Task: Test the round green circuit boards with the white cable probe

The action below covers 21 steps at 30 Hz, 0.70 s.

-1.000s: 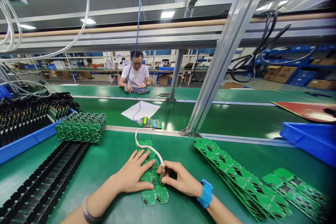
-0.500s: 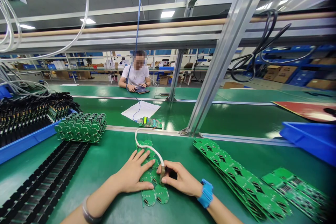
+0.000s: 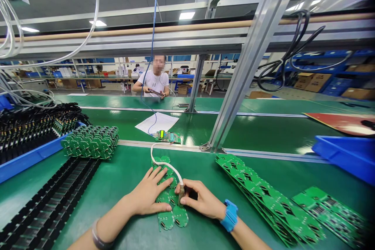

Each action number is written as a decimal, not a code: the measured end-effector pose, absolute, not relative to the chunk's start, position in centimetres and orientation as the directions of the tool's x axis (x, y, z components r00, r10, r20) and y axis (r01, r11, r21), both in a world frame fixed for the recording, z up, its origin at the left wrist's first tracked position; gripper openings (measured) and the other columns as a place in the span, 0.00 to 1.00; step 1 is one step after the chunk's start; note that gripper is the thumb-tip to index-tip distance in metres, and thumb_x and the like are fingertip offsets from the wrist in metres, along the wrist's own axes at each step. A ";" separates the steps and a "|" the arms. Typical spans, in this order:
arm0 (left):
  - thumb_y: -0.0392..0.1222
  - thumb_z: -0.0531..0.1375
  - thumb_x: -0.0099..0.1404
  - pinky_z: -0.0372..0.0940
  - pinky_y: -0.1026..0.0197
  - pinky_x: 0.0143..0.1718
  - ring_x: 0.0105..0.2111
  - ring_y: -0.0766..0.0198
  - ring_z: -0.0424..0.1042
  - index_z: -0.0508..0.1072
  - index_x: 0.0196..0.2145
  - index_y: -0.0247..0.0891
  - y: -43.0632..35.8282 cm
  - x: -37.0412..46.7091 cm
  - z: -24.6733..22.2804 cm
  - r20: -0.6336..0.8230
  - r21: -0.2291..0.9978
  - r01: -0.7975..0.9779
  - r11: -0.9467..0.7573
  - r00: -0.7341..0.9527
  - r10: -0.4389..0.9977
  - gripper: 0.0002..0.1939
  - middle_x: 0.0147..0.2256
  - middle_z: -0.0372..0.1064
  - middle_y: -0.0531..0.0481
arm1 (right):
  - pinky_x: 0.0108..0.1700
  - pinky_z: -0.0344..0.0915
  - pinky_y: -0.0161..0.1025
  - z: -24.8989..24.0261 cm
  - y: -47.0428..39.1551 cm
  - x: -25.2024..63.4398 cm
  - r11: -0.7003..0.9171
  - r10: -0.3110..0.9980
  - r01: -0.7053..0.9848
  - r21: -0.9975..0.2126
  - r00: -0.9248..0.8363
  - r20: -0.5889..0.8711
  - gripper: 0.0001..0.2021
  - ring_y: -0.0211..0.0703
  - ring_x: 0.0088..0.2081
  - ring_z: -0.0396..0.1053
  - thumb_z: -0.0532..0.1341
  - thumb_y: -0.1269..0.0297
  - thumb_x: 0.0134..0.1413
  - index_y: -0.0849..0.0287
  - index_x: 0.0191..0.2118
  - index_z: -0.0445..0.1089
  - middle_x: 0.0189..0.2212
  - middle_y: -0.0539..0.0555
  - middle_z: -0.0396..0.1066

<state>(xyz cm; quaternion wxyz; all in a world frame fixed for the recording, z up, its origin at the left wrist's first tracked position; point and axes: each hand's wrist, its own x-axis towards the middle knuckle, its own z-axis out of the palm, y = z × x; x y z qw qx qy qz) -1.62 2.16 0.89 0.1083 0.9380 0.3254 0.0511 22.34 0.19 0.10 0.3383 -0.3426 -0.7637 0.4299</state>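
A green circuit board panel of joined round boards lies flat on the green bench in front of me. My left hand rests on it with fingers spread, pressing on its left side. Between the thumb and fingers of my right hand is a brownish probe connector, its tip down against the panel; the exact contact is hidden. From its top a white cable curves back to a small test board with a lit yellow-green display. A blue band circles my right wrist.
Stacked green panels lie at right, beside other boards and a blue bin. At left are a black slotted rack, upright round boards and a blue tray. A metal post rises ahead; a co-worker sits opposite.
Both my hands, the panel and the probe connector stay put. Across the bench, the co-worker has sat up straighter and lifted the dark flat object off the table.
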 end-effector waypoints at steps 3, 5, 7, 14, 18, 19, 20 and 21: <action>0.70 0.53 0.64 0.42 0.33 0.63 0.67 0.37 0.40 0.50 0.68 0.44 2.2 -1.6 0.9 0.028 0.241 0.598 -0.764 0.783 0.622 0.43 0.68 0.39 0.38 | 0.33 0.66 0.36 0.0 0.2 22.4 0.394 0.816 0.234 -0.889 -0.534 0.221 0.12 0.42 0.30 0.68 0.64 0.54 0.53 0.59 0.34 0.72 0.30 0.52 0.73; 0.70 0.53 0.64 0.42 0.33 0.63 0.67 0.37 0.40 0.50 0.68 0.45 2.1 -1.6 0.9 0.025 0.242 0.598 -0.764 0.783 0.621 0.43 0.68 0.39 0.38 | 0.33 0.66 0.36 0.0 0.2 22.4 0.394 0.815 0.235 -0.889 -0.536 0.219 0.13 0.41 0.30 0.68 0.64 0.54 0.53 0.60 0.34 0.72 0.30 0.51 0.73; 0.69 0.53 0.64 0.42 0.33 0.63 0.67 0.37 0.39 0.50 0.68 0.44 2.1 -1.6 1.0 0.014 0.237 0.602 -0.762 0.782 0.623 0.42 0.68 0.39 0.37 | 0.33 0.66 0.36 0.0 0.2 22.4 0.395 0.813 0.236 -0.888 -0.539 0.219 0.13 0.41 0.30 0.67 0.65 0.54 0.53 0.60 0.34 0.72 0.30 0.51 0.72; 0.69 0.54 0.64 0.43 0.33 0.63 0.67 0.37 0.40 0.49 0.68 0.46 2.2 -1.6 0.8 0.037 0.251 0.594 -0.764 0.783 0.621 0.42 0.68 0.39 0.39 | 0.33 0.66 0.36 0.3 0.2 22.3 0.401 0.815 0.242 -0.884 -0.535 0.223 0.12 0.41 0.30 0.67 0.64 0.54 0.53 0.59 0.34 0.72 0.30 0.51 0.72; 0.69 0.54 0.64 0.42 0.33 0.63 0.67 0.37 0.40 0.50 0.68 0.45 2.2 -1.7 0.7 0.037 0.249 0.591 -0.767 0.786 0.617 0.43 0.68 0.39 0.38 | 0.33 0.66 0.36 0.3 0.2 22.3 0.400 0.813 0.235 -0.886 -0.536 0.225 0.12 0.42 0.30 0.68 0.64 0.54 0.53 0.60 0.34 0.72 0.30 0.51 0.73; 0.69 0.54 0.64 0.42 0.33 0.63 0.67 0.37 0.40 0.50 0.68 0.45 2.2 -1.7 0.7 0.037 0.249 0.591 -0.767 0.786 0.617 0.43 0.68 0.39 0.38 | 0.33 0.66 0.36 0.2 0.2 22.3 0.402 0.813 0.235 -0.885 -0.537 0.226 0.12 0.41 0.30 0.68 0.64 0.55 0.53 0.60 0.34 0.72 0.30 0.51 0.73; 0.69 0.55 0.64 0.42 0.33 0.63 0.67 0.37 0.40 0.50 0.68 0.45 2.2 -1.7 0.7 0.037 0.249 0.591 -0.767 0.786 0.617 0.43 0.68 0.39 0.37 | 0.33 0.66 0.36 0.2 0.2 22.3 0.403 0.812 0.234 -0.885 -0.537 0.228 0.12 0.41 0.30 0.68 0.64 0.55 0.53 0.60 0.34 0.72 0.30 0.51 0.73; 0.69 0.55 0.64 0.42 0.33 0.63 0.67 0.36 0.40 0.50 0.68 0.45 2.2 -1.7 0.7 0.038 0.249 0.591 -0.767 0.785 0.618 0.42 0.68 0.39 0.37 | 0.33 0.66 0.35 0.2 0.2 22.3 0.404 0.811 0.232 -0.885 -0.538 0.229 0.12 0.41 0.30 0.67 0.64 0.55 0.53 0.60 0.35 0.72 0.30 0.51 0.73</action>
